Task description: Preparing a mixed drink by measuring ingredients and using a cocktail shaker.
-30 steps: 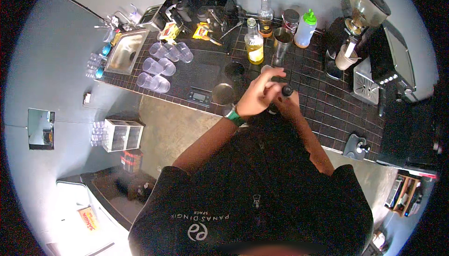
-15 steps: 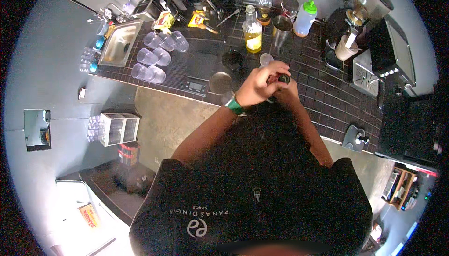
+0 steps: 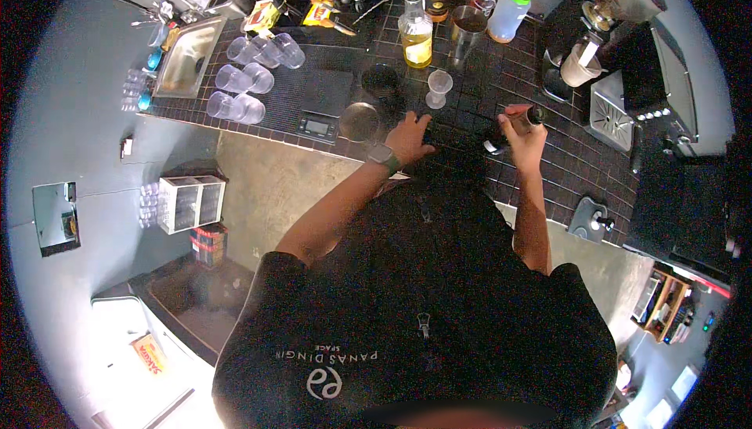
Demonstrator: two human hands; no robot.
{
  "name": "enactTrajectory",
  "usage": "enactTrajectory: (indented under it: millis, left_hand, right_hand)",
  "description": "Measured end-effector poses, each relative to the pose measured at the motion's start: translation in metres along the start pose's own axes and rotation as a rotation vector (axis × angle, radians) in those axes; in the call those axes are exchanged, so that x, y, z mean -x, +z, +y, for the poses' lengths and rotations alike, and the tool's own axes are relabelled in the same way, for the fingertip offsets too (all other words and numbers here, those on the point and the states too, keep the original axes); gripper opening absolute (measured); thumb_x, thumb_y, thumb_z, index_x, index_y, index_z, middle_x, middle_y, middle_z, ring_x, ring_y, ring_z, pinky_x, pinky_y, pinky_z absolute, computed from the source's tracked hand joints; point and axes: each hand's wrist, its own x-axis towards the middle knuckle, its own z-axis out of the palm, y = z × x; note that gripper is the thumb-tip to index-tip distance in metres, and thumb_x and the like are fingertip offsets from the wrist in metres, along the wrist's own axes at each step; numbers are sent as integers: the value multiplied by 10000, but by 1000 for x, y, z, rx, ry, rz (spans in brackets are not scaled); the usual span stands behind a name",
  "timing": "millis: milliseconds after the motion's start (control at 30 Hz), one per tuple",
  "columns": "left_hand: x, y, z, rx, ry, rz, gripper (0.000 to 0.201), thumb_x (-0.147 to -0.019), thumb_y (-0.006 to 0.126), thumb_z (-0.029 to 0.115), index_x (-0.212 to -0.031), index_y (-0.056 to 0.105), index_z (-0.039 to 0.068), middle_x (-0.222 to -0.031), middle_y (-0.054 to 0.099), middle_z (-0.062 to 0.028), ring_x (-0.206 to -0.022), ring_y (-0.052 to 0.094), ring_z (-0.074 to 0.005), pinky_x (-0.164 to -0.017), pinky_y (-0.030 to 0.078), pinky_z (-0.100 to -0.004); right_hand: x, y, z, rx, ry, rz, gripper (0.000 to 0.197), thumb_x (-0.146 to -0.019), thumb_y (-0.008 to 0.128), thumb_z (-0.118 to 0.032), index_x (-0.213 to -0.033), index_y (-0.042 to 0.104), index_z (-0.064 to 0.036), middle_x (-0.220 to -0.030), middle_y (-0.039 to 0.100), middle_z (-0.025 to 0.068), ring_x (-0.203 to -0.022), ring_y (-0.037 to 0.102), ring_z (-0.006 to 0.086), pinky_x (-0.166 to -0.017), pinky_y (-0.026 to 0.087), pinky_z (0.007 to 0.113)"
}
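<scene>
At the counter's front edge, my left hand (image 3: 409, 141) is low over the dark surface, thumb and forefinger apart. A small dark shape shows by its fingertips; I cannot tell whether it touches them. To the right, my right hand (image 3: 523, 137) is wrapped round a small bottle (image 3: 534, 117) with a dark top, held tilted. A clear hourglass-shaped measuring cup (image 3: 439, 89) stands beyond and between the hands. Beside my right hand lies a small pale curved piece (image 3: 493, 147). A round, shallow dish-like thing (image 3: 359, 122) is just left of my left hand.
Farther back stand a yellow-liquid bottle (image 3: 417, 36), a metal shaker tin (image 3: 468, 28) and a green-topped squeeze bottle (image 3: 510, 12). Clear plastic cups (image 3: 251, 78) lie left, near a scale (image 3: 319, 126) and a sink (image 3: 189, 59). A coffee grinder (image 3: 595, 18) stands right.
My hands were together round the bottle's top; now they are apart. The right has carried the bottle rightward, and the left has moved down toward the counter. The measuring cup is now fully visible.
</scene>
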Motion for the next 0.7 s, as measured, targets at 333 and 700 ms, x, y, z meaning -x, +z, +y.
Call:
enactTrajectory:
  millis: [333, 700]
  left_hand:
    - [-12, 23, -18, 104, 399, -92, 390, -865, 701, 147, -1239, 601, 99, -1078, 586, -183, -1036, 621, -372, -907, 525, -457]
    - [-47, -224, 77, 652, 303, 773, 210, -887, 741, 36, -1085, 669, 48, -849, 600, 27, -736, 515, -48, -653, 434, -204]
  right_hand:
    - [-3, 3, 0, 53, -76, 55, 172, -866, 774, -36, -983, 650, -15, -806, 674, 3, -698, 610, 60, -638, 499, 228]
    - [-15, 7, 15, -85, -15, 66, 180, -866, 778, -79, -999, 670, -26, -907, 704, 40, -792, 628, 114, -756, 524, 284]
